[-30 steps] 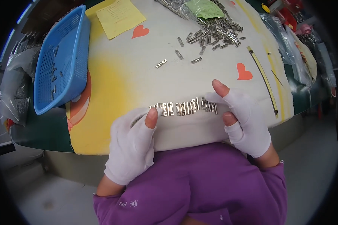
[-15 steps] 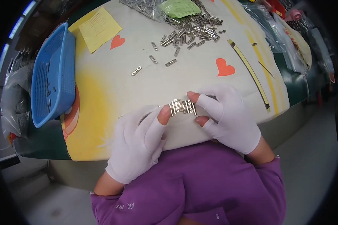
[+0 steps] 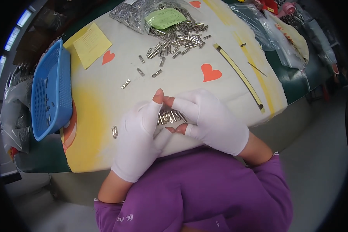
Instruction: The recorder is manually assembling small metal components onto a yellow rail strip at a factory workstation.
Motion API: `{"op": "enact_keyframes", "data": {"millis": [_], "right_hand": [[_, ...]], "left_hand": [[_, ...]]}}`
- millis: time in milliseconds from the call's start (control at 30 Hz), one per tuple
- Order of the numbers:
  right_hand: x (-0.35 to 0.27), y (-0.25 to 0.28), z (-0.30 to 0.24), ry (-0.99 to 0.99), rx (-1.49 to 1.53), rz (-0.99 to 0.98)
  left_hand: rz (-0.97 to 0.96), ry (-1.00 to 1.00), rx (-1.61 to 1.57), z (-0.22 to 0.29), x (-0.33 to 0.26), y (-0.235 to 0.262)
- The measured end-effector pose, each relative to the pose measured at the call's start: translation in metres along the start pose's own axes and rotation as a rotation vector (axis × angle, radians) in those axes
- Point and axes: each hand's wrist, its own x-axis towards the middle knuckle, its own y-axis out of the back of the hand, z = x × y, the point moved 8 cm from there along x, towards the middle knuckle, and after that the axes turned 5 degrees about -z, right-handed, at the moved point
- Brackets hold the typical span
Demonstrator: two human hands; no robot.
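Both my hands wear white gloves with bare fingertips. My left hand [image 3: 141, 139] and my right hand [image 3: 210, 120] meet at the table's near edge, cupped around a bunch of small silver metal clips [image 3: 169, 116]. The index fingertips touch above the bunch and the thumbs close in below it. The clips lie pressed together between my palms, partly hidden by the fingers. One small pair of clips [image 3: 114, 132] lies loose just left of my left hand.
A blue plastic basket [image 3: 50, 92] stands at the left edge. A pile of loose metal clips [image 3: 179, 34] with a green slip lies at the back, a few strays [image 3: 140, 71] nearer. A yellow paper [image 3: 91, 44], a long yellow strip [image 3: 239, 75] and clear bags [image 3: 274, 31] lie around.
The long row of clips held stretched between my hands has been pushed together into a short bunch. Both hands have closed toward each other until the fingertips touch.
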Motion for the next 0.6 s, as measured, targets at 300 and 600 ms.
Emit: {"op": "enact_keyframes", "data": {"millis": [300,600], "right_hand": [[-0.094,0.104,0.043,-0.548,-0.631,0.388],[-0.099,0.099,0.069,-0.583,-0.846,0.238]], "left_hand": [[0.002,0.005,0.149,0.007,0.002,-0.006],[-0.094,0.058,0.156,0.020,0.021,-0.020]]}}
